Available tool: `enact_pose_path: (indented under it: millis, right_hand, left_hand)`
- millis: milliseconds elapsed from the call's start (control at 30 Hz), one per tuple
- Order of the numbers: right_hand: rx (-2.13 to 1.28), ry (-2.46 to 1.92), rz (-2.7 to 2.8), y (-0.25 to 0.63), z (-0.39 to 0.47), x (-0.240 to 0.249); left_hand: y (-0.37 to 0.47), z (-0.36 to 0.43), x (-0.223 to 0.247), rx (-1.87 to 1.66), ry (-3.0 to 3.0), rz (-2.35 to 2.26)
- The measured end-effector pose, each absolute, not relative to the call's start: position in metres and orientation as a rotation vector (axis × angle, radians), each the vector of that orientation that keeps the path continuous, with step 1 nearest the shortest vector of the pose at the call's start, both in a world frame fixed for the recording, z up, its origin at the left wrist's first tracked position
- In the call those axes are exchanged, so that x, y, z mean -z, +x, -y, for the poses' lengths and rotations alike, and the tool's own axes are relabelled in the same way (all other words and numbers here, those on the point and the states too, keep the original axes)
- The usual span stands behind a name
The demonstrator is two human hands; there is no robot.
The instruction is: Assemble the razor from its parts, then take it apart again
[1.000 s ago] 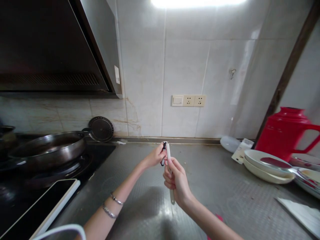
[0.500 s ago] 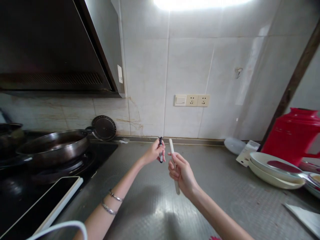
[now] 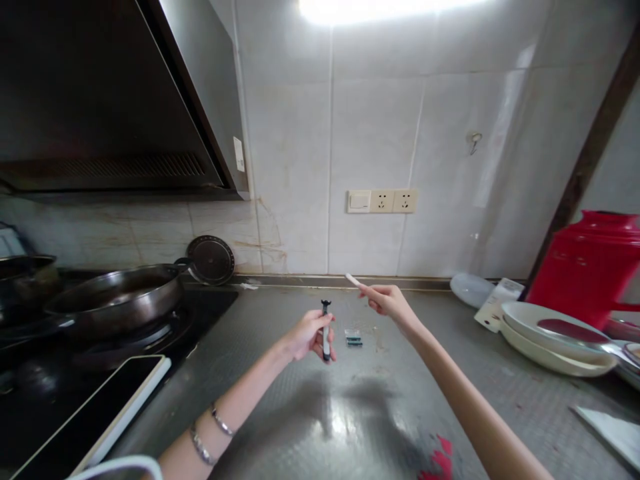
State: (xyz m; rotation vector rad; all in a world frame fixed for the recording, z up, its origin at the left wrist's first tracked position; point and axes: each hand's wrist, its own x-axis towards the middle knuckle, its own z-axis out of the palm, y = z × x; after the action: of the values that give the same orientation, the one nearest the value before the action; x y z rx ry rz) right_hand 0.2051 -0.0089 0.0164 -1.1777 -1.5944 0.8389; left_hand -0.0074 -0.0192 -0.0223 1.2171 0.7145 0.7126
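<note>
My left hand is closed around an upright razor handle, grey-white and black, with a small forked black top and no blade head visible on it. My right hand pinches a slim white stick, which points up and left toward the wall; its lower part is hidden by the fingers. Between and below the hands, a small clear packet with dark green strips lies on the metal counter. Neither hand touches this packet.
At left, a steel pan sits on the black hob, with a phone along its front edge. Stacked plates and a red jug stand at right. Red scraps lie near the front.
My left hand has come down and nearer with the razor handle. My right hand has moved up and right, tilting the white stick leftward. The small packet has come into view.
</note>
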Motion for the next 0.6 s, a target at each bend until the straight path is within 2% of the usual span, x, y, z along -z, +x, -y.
enact_pose_path:
  millis: [200, 600]
  right_hand:
    - [-0.723, -1.382, 1.892, 0.193, -0.006, 0.015]
    - [-0.763, -1.268, 2.190, 0.180, -0.008, 0.045]
  left_hand:
    - [-0.013, 0.030, 0.049, -0.810, 1.053, -0.795]
    - [-0.007, 0.043, 0.082, -0.714, 1.043, -0.832]
